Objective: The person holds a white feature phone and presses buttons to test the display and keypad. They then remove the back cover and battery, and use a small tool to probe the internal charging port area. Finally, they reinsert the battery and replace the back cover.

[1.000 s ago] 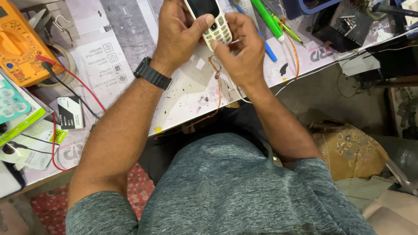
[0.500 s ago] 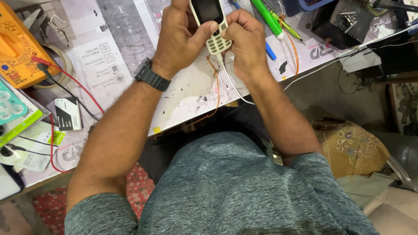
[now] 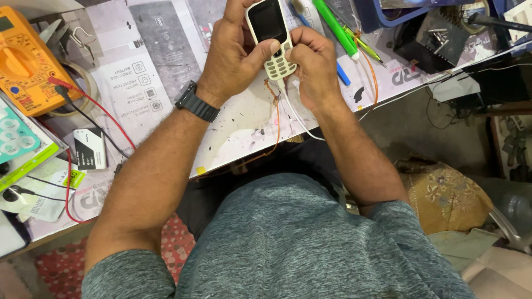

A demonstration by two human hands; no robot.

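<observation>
Holding a white keypad phone (image 3: 270, 33) above the desk (image 3: 244, 122), both hands clamped on it.
Left hand (image 3: 233, 55) grips its side, thumb on the keys; right hand (image 3: 313, 63) clasps the lower end, where a white cable (image 3: 296, 113) hangs. A blue tray (image 3: 382, 19) sits beyond, contents unclear.

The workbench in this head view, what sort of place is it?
Most likely a small phone repair bench. Both hands, left and right, hold a keypad phone with a white cable plugged in. An orange multimeter with red and black leads and a loose phone battery lie nearby.
</observation>
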